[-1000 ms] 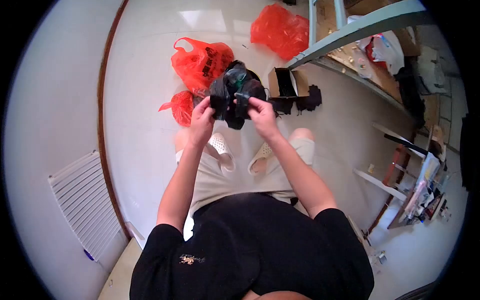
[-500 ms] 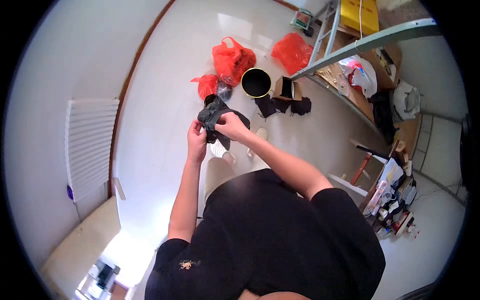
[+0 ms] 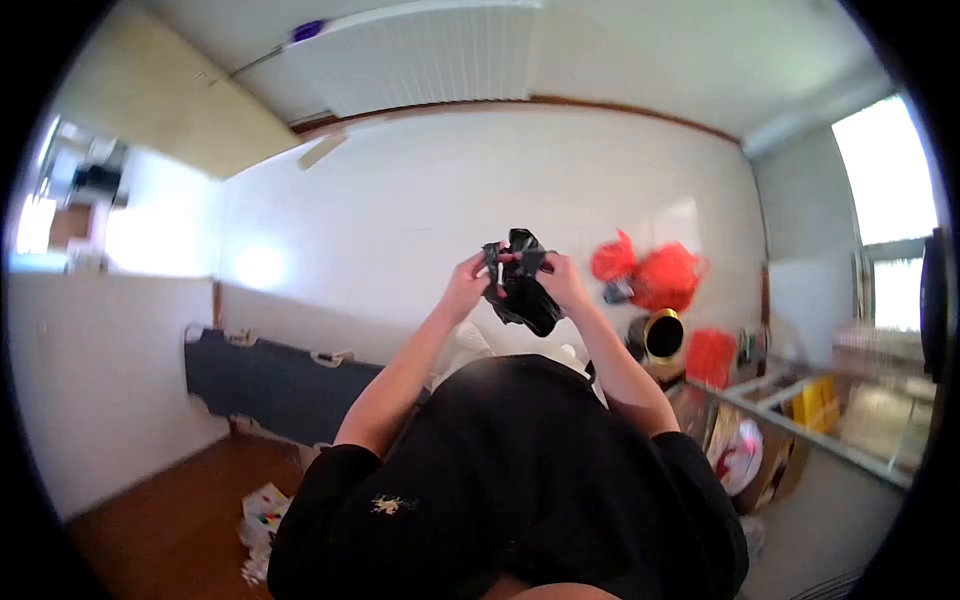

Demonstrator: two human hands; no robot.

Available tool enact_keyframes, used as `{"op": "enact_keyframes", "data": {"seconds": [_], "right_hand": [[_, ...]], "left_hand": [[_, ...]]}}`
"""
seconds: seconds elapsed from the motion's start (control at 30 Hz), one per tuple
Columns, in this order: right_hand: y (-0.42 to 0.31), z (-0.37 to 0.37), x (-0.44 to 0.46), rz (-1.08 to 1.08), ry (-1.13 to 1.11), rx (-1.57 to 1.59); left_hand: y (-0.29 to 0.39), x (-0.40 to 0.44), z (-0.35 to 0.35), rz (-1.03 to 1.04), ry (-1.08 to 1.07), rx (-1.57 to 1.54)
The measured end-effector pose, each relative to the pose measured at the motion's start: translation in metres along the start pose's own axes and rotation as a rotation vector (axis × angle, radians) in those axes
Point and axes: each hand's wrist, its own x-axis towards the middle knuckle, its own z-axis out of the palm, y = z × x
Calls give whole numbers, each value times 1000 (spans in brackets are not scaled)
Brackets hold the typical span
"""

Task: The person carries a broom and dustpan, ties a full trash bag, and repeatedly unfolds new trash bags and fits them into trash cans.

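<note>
A crumpled black plastic bag (image 3: 535, 305) hangs in front of my body, its top edge bunched between my two hands. My left hand (image 3: 468, 285) is closed on the left side of the bag's edge. On the other side, my right hand (image 3: 563, 280) pinches the bag near its top. Some fingertips are covered by the dark plastic. Whether anything is inside the bag cannot be seen.
Red plastic bags (image 3: 668, 278) lie on the floor to the right, near a black bucket with a yellow rim (image 3: 664, 335). A metal frame (image 3: 800, 425) stands at far right. A long dark case (image 3: 270, 385) lies at left. A radiator (image 3: 430, 60) is on the wall ahead.
The view has swung left, so the red bags and bucket now appear on the right. The black bag stays in both hands and now hangs lower and more spread between them.
</note>
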Motion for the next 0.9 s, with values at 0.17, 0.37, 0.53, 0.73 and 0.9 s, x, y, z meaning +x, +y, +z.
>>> {"op": "enact_keyframes", "data": {"seconds": [0.17, 0.37, 0.53, 0.73, 0.9], "right_hand": [[-71, 113, 84, -14, -299, 35], [-129, 261, 200, -116, -548, -276], [-196, 367, 287, -259, -573, -225], [-266, 464, 425, -198, -821, -289], [-308, 535, 525, 144, -907, -67]], "left_hand": [[42, -20, -118, 27, 192, 97], [40, -12, -255, 270, 404, 218], [103, 2, -373, 115, 640, 524], [157, 14, -510, -30, 867, 650], [183, -16, -620, 121, 937, 404]]}}
